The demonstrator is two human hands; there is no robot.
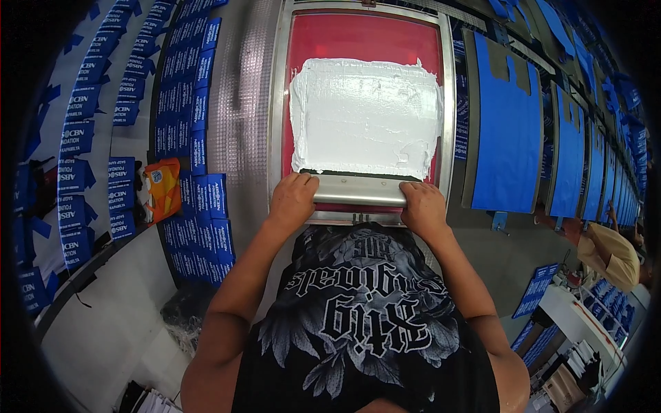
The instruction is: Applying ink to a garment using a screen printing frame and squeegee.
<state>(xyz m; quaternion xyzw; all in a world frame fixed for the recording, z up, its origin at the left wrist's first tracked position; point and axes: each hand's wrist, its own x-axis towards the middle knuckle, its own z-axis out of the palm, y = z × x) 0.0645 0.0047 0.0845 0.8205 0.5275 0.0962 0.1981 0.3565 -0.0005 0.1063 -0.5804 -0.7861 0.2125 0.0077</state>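
Note:
My left hand (294,199) and my right hand (423,206) grip the two ends of a metal-handled squeegee (359,189), fingers curled over its top. Its dark blade edge lies along the near border of a thick patch of white ink (365,113). The ink is spread over a red screen mesh (365,34), held in a metal frame (279,103). Red mesh also shows beyond the ink and just below the squeegee. The near end of the frame sits close to my black printed shirt (365,310). Whatever lies under the screen is hidden.
Blue printed fabric pieces (182,117) lie in rows on the left. To the right, blue panels on grey boards (506,124) stand in a long row. An orange packet (164,189) rests at the left. Another person (609,255) is at the far right, near a white table (575,313).

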